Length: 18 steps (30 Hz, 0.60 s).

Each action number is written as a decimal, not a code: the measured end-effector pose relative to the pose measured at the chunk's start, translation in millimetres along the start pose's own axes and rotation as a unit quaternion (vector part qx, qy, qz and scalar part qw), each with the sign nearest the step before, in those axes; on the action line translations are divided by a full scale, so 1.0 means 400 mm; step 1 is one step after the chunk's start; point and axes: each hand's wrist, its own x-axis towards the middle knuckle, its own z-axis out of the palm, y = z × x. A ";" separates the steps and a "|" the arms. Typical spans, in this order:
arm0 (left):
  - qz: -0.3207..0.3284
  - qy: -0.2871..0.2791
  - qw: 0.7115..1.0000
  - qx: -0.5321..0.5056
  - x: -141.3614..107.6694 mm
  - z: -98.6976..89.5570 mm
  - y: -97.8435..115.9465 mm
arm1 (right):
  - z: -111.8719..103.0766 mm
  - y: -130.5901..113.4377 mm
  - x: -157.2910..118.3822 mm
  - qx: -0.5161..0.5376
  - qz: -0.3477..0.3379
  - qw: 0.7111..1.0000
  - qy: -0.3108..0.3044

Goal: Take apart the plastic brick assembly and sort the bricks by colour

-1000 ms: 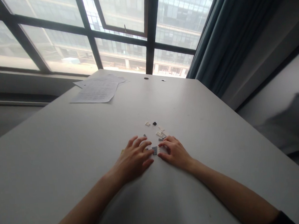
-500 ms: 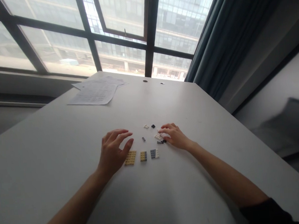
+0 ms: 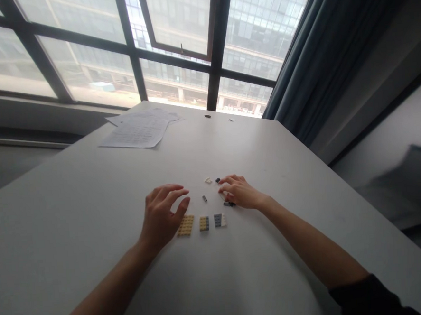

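My left hand (image 3: 164, 210) is open, its fingers apart, beside a yellow studded block (image 3: 185, 225) and partly over its upper left edge. To the right lie a yellow and grey block (image 3: 204, 223) and a grey and white block (image 3: 220, 220). A small grey piece (image 3: 205, 198) sits between the hands. My right hand (image 3: 238, 192) is over some small pieces, fingers curled down; what it touches or holds is hidden. A dark grey piece (image 3: 228, 204) shows under it, a black piece (image 3: 217, 180) by its fingertips, and white pieces (image 3: 208, 180) farther left.
Printed papers (image 3: 137, 131) lie on the white table (image 3: 91, 193) at its far left. Two small round holes are near the far edge, in front of the window (image 3: 177, 78). A dark curtain (image 3: 298, 76) hangs at the right.
My right hand has moved slightly left over the white pieces it was beside, which are now covered. My left hand has kept its pose. The whole view has shifted a little.
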 end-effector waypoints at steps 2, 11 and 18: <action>0.004 0.003 1.000 0.001 -0.001 0.002 0.000 | 0.004 -0.002 -0.009 0.059 0.008 0.998 0.032; 0.033 -0.007 0.999 0.015 -0.014 0.015 0.000 | -0.019 -0.024 -0.099 0.448 0.057 0.889 0.082; 0.131 -0.078 0.988 -0.003 -0.018 0.007 0.040 | 0.030 -0.078 -0.187 0.086 0.029 0.992 0.089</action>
